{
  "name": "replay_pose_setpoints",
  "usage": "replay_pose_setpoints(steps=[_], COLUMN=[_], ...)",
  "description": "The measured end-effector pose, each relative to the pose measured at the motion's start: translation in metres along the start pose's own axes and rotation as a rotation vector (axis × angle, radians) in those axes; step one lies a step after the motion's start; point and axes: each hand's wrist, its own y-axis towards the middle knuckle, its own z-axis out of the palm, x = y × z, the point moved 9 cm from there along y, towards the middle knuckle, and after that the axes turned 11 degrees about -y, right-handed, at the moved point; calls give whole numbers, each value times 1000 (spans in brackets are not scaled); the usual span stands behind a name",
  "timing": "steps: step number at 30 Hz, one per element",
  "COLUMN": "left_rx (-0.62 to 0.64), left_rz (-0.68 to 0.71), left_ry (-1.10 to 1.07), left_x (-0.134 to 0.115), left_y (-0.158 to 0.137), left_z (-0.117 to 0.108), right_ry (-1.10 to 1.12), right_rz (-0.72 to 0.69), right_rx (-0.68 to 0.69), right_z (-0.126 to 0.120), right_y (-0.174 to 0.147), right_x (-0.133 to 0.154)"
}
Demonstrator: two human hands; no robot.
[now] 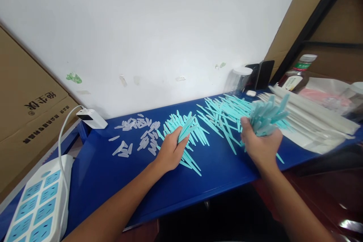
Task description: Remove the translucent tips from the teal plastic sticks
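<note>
Closed around a few thin, tapered turquoise plastic sticks (186, 128), my left hand (169, 153) is over the middle pile of the same sticks (202, 136). My right hand (263, 146) grips a thick bundle of turquoise sticks (268, 117), tips up and slightly blurred. It is raised at the right end of a wider, loose stick pile (219, 111). Small translucent greyish pieces (133, 123) lie scattered left of the middle pile. Everything rests on a blue table (113, 185). My fingers hide part of both handfuls.
Flat white packets (309, 124) are stacked at the right, with a bottle (295, 73) behind them. A clear jar (240, 79) stands against the wall beside dark phone-like slabs (263, 75). At the left are a white corded device (92, 118), a power strip (42, 200) and a cardboard box (28, 109).
</note>
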Motion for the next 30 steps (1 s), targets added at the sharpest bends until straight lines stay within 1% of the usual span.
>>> replay_pose_setpoints(steps=[3, 7, 9, 11, 13, 15, 19, 21, 25, 27, 28, 30], left_rx=[5, 13, 25, 33, 27, 16, 3, 0, -4, -4, -3, -1], left_rz=[-14, -5, -6, -12, -12, -6, -7, -8, -11, -14, -14, -7], left_ry=[0, -31, -44, -47, -44, -39, -26, -27, -27, -21, -19, -23], left_x=[1, 0, 0, 1, 1, 0, 0, 0, 0, 0, 0, -1], left_y=[0, 0, 0, 0, 0, 0, 0, 0, 0, 0, 0, 1], left_z=[0, 1, 2, 2, 2, 0, -1, -1, -1, -1, -1, -1], right_ry=[10, -47, -50, -71, -104, -85, -2, -39, -117, -119, -112, -97], right_rz=[36, 53, 54, 22, -15, -17, 3, 18, 58, 31, 14, -2], right_rx=[-43, -17, 42, 147, 214, 196, 73, 79, 226, 315, 335, 319], right_z=[-5, -7, -5, 0, 2, -1, -13, -13, -3, 3, 4, 2], right_y=[0, -3, -3, -2, -2, 0, 0, -1, -3, -6, -7, -6], right_x=[2, -4, -9, -9, -8, -8, -10, -13, -22, -21, -20, -18])
